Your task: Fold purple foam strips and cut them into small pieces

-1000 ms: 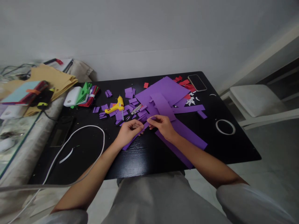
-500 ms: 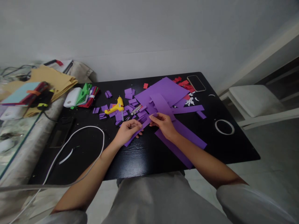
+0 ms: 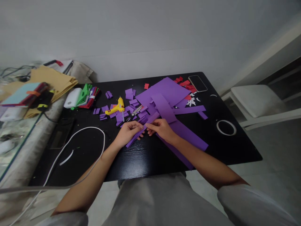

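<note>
A narrow purple paper strip [image 3: 152, 118] slants between my two hands above the front of the black table. My left hand [image 3: 129, 131] pinches its lower part, with the near end poking out below the fingers. Close beside it, my right hand [image 3: 162, 129] pinches the strip between thumb and fingers around its middle. Beyond the hands lie larger purple sheets [image 3: 168, 89] and a wide purple strip [image 3: 163, 108]. Another long purple piece [image 3: 188, 135] passes under my right forearm. Scissors [image 3: 137, 110] rest among small cut purple pieces [image 3: 129, 93].
A yellow glue gun [image 3: 117, 106] lies left of the scissors. A white cable [image 3: 104, 141] loops across my left forearm. At the right are a phone [image 3: 198, 83], red scraps [image 3: 185, 83] and a white ring [image 3: 226, 127]. Bundled coloured paper [image 3: 86, 95] sits at the left.
My right hand has slid down along the strip toward my left hand, baring the strip's far end. The left hand has stayed nearly in place.
</note>
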The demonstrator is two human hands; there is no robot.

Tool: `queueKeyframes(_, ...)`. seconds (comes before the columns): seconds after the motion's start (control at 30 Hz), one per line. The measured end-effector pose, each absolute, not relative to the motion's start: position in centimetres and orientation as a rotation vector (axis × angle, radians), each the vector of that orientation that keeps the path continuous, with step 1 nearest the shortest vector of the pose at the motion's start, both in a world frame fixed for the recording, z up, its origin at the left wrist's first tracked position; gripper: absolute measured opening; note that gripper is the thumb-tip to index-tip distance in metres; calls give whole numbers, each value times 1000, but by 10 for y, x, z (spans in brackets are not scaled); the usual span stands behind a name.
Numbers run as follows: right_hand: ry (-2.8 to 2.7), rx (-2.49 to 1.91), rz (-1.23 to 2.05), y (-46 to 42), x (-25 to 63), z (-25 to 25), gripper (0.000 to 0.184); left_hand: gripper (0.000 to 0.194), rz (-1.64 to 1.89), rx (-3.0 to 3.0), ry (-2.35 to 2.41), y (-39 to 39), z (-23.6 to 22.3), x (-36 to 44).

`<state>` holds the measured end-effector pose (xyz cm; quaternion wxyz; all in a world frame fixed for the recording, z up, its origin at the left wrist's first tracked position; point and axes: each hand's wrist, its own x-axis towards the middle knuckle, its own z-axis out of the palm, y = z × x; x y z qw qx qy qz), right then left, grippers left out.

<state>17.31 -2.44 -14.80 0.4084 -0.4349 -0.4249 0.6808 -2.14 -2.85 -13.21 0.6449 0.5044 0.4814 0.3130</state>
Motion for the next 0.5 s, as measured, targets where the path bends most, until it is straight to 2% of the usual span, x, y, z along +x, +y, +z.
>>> queueKeyframes(0.33,-1022,-1117,1612,-14,185,-143,37,29,734,1128,1088,-29,-131,-22)
queueKeyframes(0.5,-997,-1124,1660,-19,181,-144,40,30,750,1142,1100,-29,-132,-23)
